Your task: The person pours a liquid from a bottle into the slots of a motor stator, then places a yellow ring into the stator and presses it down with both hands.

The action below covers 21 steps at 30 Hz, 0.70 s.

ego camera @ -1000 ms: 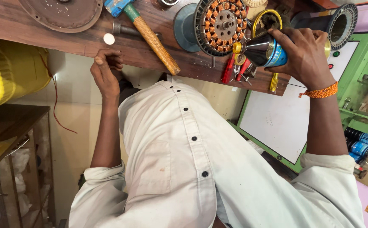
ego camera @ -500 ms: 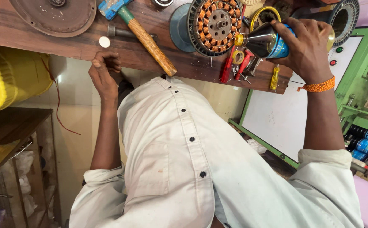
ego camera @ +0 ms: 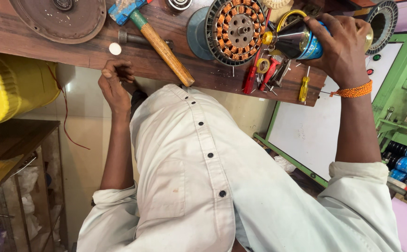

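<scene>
The left hand (ego camera: 114,86) rests half-curled and empty at the wooden bench (ego camera: 72,51) edge. The right hand (ego camera: 341,49) wraps fully round a dark-and-blue can (ego camera: 297,42), tilted just beyond its fingertips toward the copper-wound stator (ego camera: 233,30). Tipped further, it could spill contents over the windings and the red pliers (ego camera: 259,72).

tabletop (ego camera: 35,44): dark wood, worn, matt
stator (ego camera: 233,30): copper windings, shiny, in grey metal
can (ego camera: 301,42): glossy metal, blue and black
hammer (ego camera: 159,44): smooth wooden handle, blue-painted metal head
disc (ego camera: 58,21): dull rusty metal
shirt (ego camera: 189,186): white cloth, matt
</scene>
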### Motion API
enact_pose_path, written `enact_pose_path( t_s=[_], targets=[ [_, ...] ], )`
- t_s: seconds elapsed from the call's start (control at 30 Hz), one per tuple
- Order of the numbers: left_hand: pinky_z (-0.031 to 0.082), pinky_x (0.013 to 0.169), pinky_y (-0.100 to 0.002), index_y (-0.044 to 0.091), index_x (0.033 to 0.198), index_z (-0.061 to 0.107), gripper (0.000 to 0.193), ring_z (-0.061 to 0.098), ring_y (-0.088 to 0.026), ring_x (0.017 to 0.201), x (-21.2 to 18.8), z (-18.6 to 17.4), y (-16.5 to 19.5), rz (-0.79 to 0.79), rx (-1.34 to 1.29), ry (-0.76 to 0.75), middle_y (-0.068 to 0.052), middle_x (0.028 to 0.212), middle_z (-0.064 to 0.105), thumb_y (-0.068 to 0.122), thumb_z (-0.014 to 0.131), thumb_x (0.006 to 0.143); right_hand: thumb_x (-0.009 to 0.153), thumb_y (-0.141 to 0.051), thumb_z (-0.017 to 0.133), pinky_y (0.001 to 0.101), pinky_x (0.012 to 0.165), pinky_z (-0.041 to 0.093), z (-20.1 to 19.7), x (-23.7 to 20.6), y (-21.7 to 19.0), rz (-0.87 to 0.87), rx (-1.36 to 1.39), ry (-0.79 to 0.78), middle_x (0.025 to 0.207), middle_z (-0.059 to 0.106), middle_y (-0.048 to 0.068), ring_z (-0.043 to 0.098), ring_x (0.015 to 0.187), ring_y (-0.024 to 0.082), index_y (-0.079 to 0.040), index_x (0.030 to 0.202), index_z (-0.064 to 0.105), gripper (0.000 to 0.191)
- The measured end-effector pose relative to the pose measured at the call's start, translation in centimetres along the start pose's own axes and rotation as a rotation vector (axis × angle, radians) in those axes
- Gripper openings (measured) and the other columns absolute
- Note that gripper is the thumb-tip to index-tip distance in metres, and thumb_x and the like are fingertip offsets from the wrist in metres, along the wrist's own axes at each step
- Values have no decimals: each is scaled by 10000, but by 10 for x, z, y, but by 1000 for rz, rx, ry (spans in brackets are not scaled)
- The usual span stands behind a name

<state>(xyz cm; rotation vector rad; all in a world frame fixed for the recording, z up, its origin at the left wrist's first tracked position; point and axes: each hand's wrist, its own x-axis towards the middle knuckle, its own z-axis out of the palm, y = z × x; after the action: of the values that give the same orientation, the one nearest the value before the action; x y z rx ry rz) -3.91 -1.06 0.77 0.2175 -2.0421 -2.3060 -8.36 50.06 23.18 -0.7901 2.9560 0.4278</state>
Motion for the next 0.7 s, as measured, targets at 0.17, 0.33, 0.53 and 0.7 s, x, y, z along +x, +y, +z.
enact_pose_path(
  t_s=[0.17, 0.33, 0.53, 0.7],
  targets=[
    [472, 695, -255, -10, 1088, 640, 790, 589, -122, 763, 0, 1, 1, 2, 8, 3, -63, 872, 639, 665, 230, 1113, 715, -425, 943, 503, 1089, 347, 0, 5, 6, 0, -8, 4, 1390, 583, 42, 545, 1280, 263, -184, 1469, 570, 875],
    [477, 696, -258, -10, 1090, 642, 791, 594, -124, 766, 0, 3, 1, 5, 8, 4, -64, 874, 637, 668, 235, 1112, 716, -418, 947, 491, 1077, 344, 3, 10, 12, -11, -20, 7, 1400, 581, 25, 549, 1295, 250, -201, 1491, 556, 894],
    [473, 708, -257, -10, 1089, 640, 789, 596, -124, 780, -1, 5, 4, -1, -6, 18, -60, 890, 629, 671, 244, 1110, 734, -443, 934, 505, 1043, 350, 4, 20, 22, -28, -30, 11, 1415, 583, 21, 554, 1291, 254, -205, 1482, 560, 870],
    [457, 716, -259, -15, 1094, 635, 787, 571, -121, 787, -2, 4, 9, 10, -31, 28, -60, 897, 621, 672, 251, 1112, 740, -445, 918, 518, 1042, 365, 0, 35, 27, -64, -57, 26, 1391, 591, 23, 556, 1274, 255, -198, 1487, 565, 862]
  ],
)
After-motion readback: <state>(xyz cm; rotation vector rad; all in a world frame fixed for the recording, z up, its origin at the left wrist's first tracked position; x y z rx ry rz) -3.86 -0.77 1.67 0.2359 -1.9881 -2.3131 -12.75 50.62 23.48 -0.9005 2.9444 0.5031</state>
